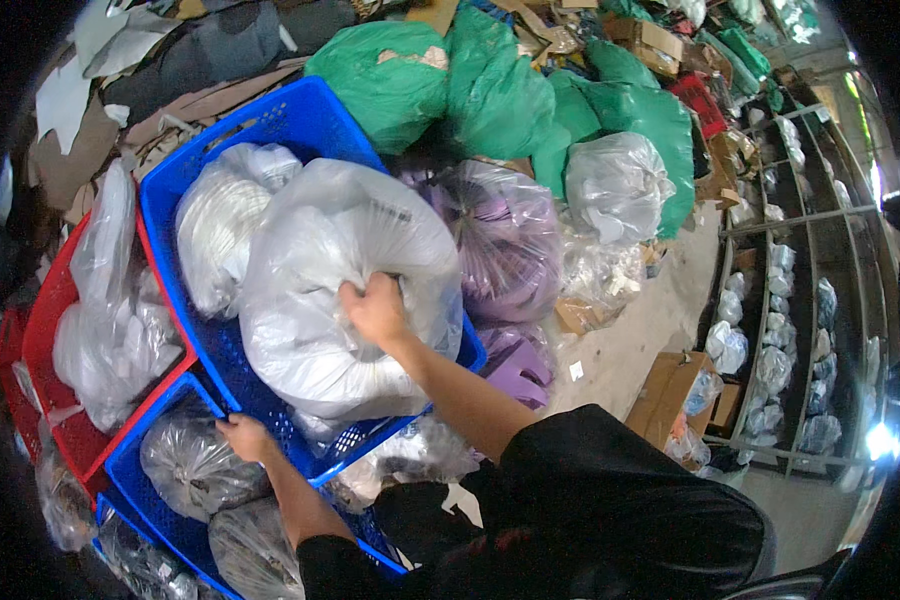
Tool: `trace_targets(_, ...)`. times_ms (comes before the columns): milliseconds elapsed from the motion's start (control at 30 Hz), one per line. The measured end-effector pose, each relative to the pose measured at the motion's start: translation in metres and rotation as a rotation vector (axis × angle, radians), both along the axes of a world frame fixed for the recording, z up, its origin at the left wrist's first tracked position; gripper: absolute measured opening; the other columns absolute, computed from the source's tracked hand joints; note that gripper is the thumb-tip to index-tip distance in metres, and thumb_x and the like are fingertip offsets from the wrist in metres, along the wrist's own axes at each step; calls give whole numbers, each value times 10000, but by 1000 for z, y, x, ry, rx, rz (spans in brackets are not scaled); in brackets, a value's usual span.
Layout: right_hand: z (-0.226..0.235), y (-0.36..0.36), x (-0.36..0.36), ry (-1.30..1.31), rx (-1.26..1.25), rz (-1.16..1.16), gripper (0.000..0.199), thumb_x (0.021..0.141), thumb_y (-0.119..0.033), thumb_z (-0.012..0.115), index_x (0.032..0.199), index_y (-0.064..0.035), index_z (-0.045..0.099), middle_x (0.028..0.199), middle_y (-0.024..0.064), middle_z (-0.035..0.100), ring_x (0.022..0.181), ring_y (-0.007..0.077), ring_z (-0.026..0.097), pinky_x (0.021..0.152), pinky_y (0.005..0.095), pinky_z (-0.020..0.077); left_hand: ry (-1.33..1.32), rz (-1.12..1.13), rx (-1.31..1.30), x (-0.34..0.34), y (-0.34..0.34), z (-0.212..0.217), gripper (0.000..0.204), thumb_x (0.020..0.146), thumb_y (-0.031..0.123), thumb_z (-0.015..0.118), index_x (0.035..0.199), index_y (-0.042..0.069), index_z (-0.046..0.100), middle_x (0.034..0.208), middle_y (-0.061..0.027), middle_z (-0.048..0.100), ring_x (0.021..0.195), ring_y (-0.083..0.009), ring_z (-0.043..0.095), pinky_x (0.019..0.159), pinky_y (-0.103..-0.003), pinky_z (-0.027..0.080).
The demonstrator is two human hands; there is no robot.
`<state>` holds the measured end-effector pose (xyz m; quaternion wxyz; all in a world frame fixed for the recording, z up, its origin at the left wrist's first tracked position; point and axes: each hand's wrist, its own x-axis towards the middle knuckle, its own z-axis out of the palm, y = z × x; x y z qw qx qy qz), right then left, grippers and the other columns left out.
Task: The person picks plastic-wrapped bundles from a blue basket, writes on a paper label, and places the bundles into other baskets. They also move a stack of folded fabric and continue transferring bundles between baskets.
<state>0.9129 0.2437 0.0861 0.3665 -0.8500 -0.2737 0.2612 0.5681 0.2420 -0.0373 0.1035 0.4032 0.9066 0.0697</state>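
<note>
pale storeroom floor (625, 360), laden shelves (795, 222), right hand (378, 310) in a pinch on translucent bag (335, 225), left hand (247, 438) tight round blue crate rim (210, 394)

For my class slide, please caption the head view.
Right grip on a bulging translucent bag over a blue crate; left grip on a blue rim.

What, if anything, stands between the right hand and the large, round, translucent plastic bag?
Nothing visible: the right hand grips the large, round, translucent plastic bag directly. The left hand is apart, lower left in the picture.
</note>
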Motion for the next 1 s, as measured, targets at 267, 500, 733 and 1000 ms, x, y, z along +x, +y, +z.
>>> trace_targets(267, -21, 0, 0, 19, 47, 41, 513, 813, -379, 674, 747, 129, 650, 776, 359, 638, 766, 501, 663, 735, 518, 524, 94, -17, 18, 1, -2, 0, 503, 953, 325, 457, 1375, 62, 530, 1086, -261, 694, 913, -450, 684, 804, -572, 512)
trace_targets(500, -17, 8, 1, -146, 220, 24, 482, 809, -345, 685, 721, 126, 637, 758, 359, 635, 738, 498, 659, 719, 529, 520, 37, 2, 61, 3, 1, -1, 510, 949, 330, 447, 1375, 65, 540, 1138, -220, 694, 942, -453, 678, 827, -559, 509)
trace_targets(733, -40, -2, 1, 96, 85, -31, 368, 868, -260, 680, 781, 94, 631, 755, 260, 651, 748, 373, 653, 704, 458, 502, -76, 78, -71, 0, -1, 2, 518, 926, 294, 482, 1354, 8, 540, 1270, -260, 627, 1096, -438, 640, 944, -523, 493)
trace_targets(1000, -81, -8, 22, 163, 133, -38, 344, 862, -257, 685, 782, 73, 629, 786, 182, 644, 714, 291, 593, 666, 448, 461, -82, -6, 48, 11, 5, 31, 480, 906, 265, 492, 1324, 29, 504, 1172, -222, 643, 896, -467, 662, 787, -575, 517)
